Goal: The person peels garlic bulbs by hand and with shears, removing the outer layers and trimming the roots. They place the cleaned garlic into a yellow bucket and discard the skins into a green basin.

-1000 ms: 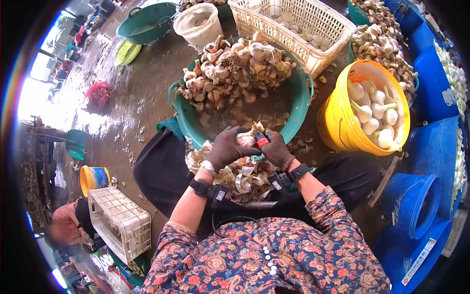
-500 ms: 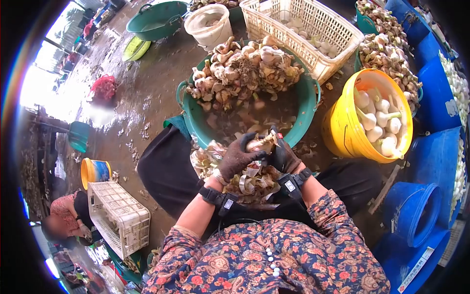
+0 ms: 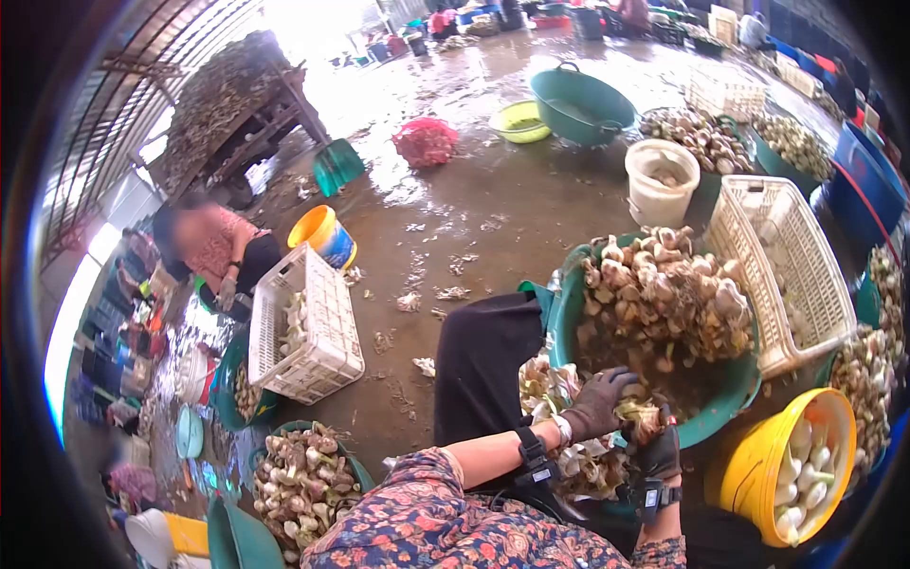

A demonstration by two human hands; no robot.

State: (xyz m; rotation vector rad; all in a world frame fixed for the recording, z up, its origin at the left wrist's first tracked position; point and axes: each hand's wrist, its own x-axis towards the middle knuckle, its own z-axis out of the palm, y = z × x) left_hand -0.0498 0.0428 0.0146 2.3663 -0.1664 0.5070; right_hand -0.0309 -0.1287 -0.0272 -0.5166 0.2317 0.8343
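Observation:
My right hand (image 3: pixel 660 453), in a dark glove, is closed around a garlic bulb (image 3: pixel 641 419) with loose, peeling skin. Something small and red shows at its thumb, too small to name. My left hand (image 3: pixel 599 402), in a brownish glove, is just left of the bulb, its fingers stretched out over the near rim of the green tub (image 3: pixel 559 327); whether it touches the bulb is hard to see. Unpeeled garlic (image 3: pixel 668 294) is heaped in the tub above murky water. Garlic skins (image 3: pixel 588 467) lie in my lap below the hands.
Right of me stands a yellow bucket (image 3: pixel 749 474) of peeled garlic. A cream crate (image 3: pixel 806 332) and white bucket (image 3: pixel 654 204) stand beyond the tub. Leftward are another crate (image 3: pixel 318 327), a tub of garlic (image 3: pixel 313 479) and a seated person (image 3: pixel 213 242). The floor (image 3: pixel 455 237) is wet.
The view has swung left, so the tub and hands appear further right. The left fingers have moved off the bulb and stretched out; the right hand keeps the bulb.

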